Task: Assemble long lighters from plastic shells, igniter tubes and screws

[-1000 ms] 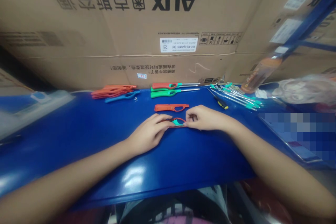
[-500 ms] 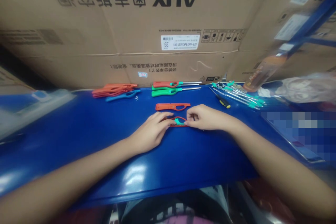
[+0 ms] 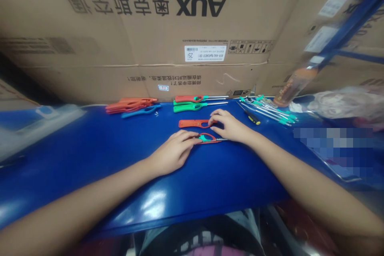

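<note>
My left hand (image 3: 172,153) rests on the blue table, its fingertips on the left end of a red lighter shell (image 3: 207,138). That shell has a teal part inside its loop and a thin metal tube sticking out to the right. My right hand (image 3: 229,126) lies farther back, its fingers closed over the right end of an orange lighter shell (image 3: 193,123). The end of that shell is hidden under my hand.
Along the blue table's (image 3: 99,160) back edge lie orange shells (image 3: 129,105), a blue lighter (image 3: 141,111), a red lighter (image 3: 192,98), a green lighter (image 3: 190,107), metal rods with teal parts (image 3: 267,110) and a yellow-handled screwdriver (image 3: 252,117). Cardboard boxes (image 3: 144,28) stand behind.
My right hand has let go of the red shell and moved back onto the orange shell. The shell's metal tube now shows. My left hand has stayed on the red shell.
</note>
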### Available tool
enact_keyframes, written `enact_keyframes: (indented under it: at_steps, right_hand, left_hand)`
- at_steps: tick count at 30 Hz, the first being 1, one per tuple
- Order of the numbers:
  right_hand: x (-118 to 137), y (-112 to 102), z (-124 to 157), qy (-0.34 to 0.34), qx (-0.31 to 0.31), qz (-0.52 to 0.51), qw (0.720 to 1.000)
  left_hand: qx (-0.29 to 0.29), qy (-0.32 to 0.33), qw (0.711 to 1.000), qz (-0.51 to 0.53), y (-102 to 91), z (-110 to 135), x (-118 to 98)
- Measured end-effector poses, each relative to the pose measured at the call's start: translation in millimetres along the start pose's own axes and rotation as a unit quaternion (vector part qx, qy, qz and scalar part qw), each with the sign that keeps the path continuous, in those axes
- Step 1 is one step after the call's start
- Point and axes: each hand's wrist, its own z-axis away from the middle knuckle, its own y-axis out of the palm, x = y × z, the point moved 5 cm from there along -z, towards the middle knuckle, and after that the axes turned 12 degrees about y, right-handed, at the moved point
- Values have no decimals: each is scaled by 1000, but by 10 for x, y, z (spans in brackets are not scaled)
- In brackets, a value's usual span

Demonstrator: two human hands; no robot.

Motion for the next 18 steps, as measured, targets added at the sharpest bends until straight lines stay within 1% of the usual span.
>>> enact_keyframes:
  at_steps: [1,3,5,7,9,11,12,13,15,18]
  right_hand:
    - [-4,0,-2,7,-1,-6,1000]
    - [14,-16,-1,-1,-5,-19,1000]
    - [31,-55,-2,-6,-23,-45,999]
    - [11,-115,-10,25,-59,-115,991]
    - [-35,-155,-10,85,-79,-234,965]
    - [-35,-145,7,128,-54,-350,926]
    - [-4,-132,22,137,-30,-391,910]
    - [44,-121,41,136,-3,-416,899]
    - [157,-113,91,123,39,-431,893]
    - [290,-106,162,107,77,-394,909]
  left_hand:
    - [1,2,1000,-2,4,6,-2]
    - [-3,6,1000,-4,6,18,-11]
    - [-16,11,1000,-6,-16,31,-19]
    - [-43,12,999,-15,-79,42,-11]
    - [-82,9,996,-45,-187,52,18]
    - [-117,4,988,-102,-318,62,60]
    - [-128,4,982,-137,-380,66,78]
    - [-129,5,978,-166,-428,68,95]
    - [-130,5,972,-197,-503,72,124]
    - [-114,25,978,-174,-541,69,125]
